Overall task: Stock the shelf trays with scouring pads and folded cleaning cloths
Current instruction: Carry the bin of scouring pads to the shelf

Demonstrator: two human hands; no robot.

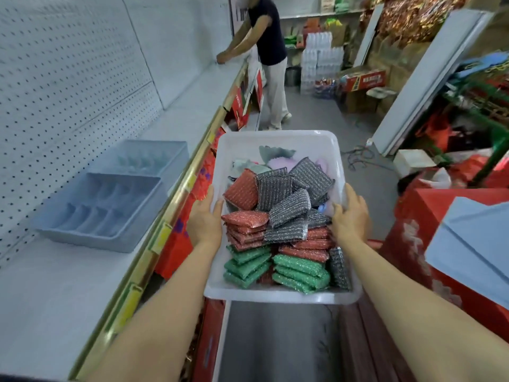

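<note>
Both hands carried the loaded white bin (278, 139) down the aisle.

Left hand (205, 219) and right hand (349, 216) clamped opposite rims, fingers hooked over, likely to keep it level. Scouring pads (275, 230) were heaped near, folded cloths (275, 158) far. Two blue trays (110, 197) waited left on the shelf (55, 285), past its gold edge; open room lay ahead.

Two blue trays (104, 208) are occupying the shelf (55, 293) on the left, bare shelf lying nearer; red boxes (429, 244) are crowding the right; a person (268, 59) is blocking the aisle ahead.
</note>
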